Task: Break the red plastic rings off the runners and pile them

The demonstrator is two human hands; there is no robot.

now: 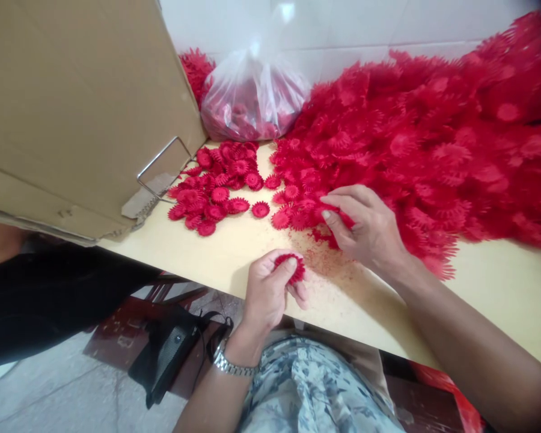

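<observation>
My left hand (270, 282) is closed round a red toothed disc, a fabric-like flower piece (296, 272), with the thumb pressed on its face. This hand is just above the table's front edge. To its right, my right hand (365, 225) is at the near edge of the big heap of red flower pieces (415, 138). Its thumb and forefinger are pinched close together, with red material showing between them. Part of that material is hidden by the fingers. A smaller pile of compact red discs (219, 195) lies further left, beside a single red disc (260, 209).
A cardboard box (81, 108) stands at the left, with a bent metal wire frame (157, 162) beside it. Against the wall sits a tied clear plastic bag (256, 99) of red pieces. Red crumbs (329, 258) dot the pale table (198, 252). Another person's dark-clothed leg (58, 294) is at left.
</observation>
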